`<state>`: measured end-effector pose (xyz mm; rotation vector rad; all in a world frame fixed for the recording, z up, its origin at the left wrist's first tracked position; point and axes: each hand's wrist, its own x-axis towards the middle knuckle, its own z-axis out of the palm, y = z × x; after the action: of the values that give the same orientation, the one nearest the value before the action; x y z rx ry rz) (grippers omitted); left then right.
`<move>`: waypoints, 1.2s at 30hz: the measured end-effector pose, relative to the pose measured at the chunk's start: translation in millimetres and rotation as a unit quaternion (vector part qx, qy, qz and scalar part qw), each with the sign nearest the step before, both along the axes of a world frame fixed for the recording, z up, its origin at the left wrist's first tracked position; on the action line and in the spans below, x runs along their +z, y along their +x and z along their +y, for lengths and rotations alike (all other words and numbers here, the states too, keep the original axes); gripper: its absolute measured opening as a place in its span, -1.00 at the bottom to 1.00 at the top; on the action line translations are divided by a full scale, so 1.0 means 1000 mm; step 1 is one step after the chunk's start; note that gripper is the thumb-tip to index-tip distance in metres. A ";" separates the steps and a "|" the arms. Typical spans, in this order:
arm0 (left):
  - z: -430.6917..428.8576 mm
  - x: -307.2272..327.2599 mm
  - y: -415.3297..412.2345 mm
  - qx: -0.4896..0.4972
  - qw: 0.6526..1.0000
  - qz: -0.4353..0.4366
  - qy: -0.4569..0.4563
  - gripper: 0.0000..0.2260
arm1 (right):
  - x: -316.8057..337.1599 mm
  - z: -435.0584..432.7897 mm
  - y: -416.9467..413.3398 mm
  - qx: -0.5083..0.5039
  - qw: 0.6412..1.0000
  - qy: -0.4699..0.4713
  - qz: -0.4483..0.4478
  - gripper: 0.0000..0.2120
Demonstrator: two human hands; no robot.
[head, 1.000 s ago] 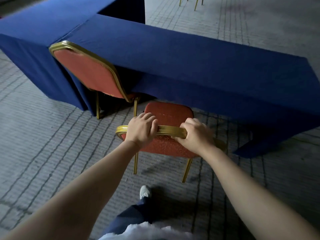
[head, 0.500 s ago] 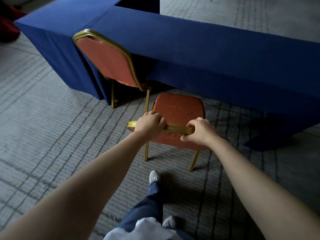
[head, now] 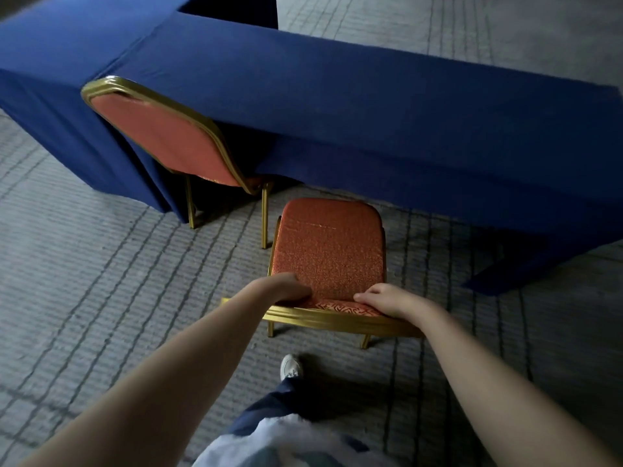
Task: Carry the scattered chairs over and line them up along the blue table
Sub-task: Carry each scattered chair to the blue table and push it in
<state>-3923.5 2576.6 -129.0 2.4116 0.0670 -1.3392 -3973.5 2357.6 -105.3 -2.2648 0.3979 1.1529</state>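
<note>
**Step in hand: placing a chair.** The blue table point(head: 337, 106) runs across the view ahead of both hands, its cloth hanging down to the floor. The near chair point(head: 328, 251) stands directly under and ahead of the hands, seat toward the table and all visible legs on the floor. Its front edge is close to the cloth but not under it. The second chair point(head: 161, 139) stands forward and left of the left hand, already tucked in against the table.

The left hand point(head: 286, 288) grasps the top of the near chair's backrest, fingers curled down over its front face. The right hand point(head: 387, 299) lies on the same backrest with the palm over the gold top rail point(head: 337, 320) and the fingers bent over the pad. Its thumb is hidden.

**Next move (judgement).** Push the chair forward, away from the hands, until it matches the second chair's depth. Keep the backrest parallel to the table edge. The hanging cloth may catch on the seat.

**Surface and room.** The floor point(head: 101, 281) is grey carpet with a dark grid of lines, spreading on all sides of the hands. One white shoe point(head: 290, 365) shows below the hands, behind the chair.
</note>
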 end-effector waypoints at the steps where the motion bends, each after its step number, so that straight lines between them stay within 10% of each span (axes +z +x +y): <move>1: -0.002 -0.003 0.003 -0.003 1.000 0.017 0.000 -0.60 | -0.004 0.002 0.004 0.005 1.000 -0.003 0.016 -0.53; 36: 0.026 -0.190 0.065 -0.014 0.955 0.146 0.259 -0.11 | -0.210 -0.034 0.073 -0.007 0.955 -0.201 0.220 -0.15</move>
<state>-3858.6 2603.0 -318.8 2.5944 0.5272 -1.8734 -3900.3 2323.4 -315.4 -2.3106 0.8907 1.6995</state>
